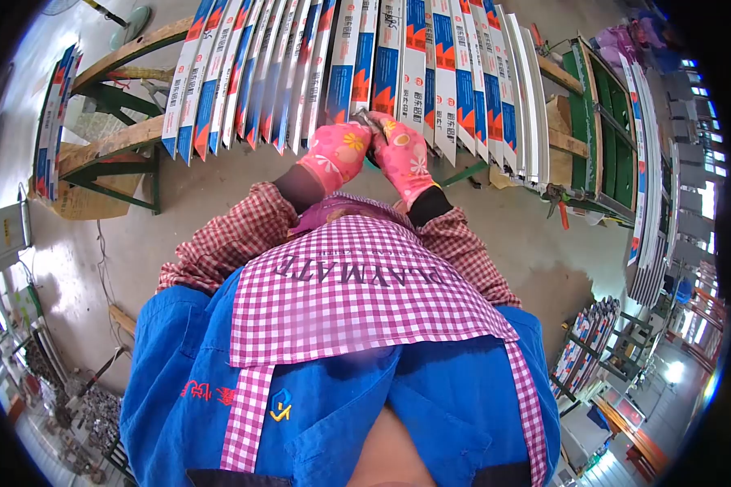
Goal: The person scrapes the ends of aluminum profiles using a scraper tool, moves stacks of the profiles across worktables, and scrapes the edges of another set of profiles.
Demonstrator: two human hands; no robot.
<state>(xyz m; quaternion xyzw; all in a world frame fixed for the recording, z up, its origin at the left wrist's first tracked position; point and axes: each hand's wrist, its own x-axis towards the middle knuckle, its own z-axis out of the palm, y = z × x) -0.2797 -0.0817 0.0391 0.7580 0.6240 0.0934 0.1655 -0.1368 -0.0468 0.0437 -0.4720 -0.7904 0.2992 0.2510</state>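
My left hand (335, 154), in a pink flowered glove, is closed at the near ends of a row of long strips (386, 61) wrapped in blue, red and white film. Close against it on the right, my right hand (401, 154), gloved the same way, has its fingers bent together. A small dark piece (362, 118) shows between the fingertips of both hands, too small to make out. The strips' pointed ends face me on both sides of the hands.
The strips lie across wooden beams (122, 146) on green metal legs. At the right stands a green frame (601, 122) with a red-handled clamp (562, 213) by its corner. More wrapped strips (581, 349) stand at the lower right. A cable (103, 260) runs over the floor at left.
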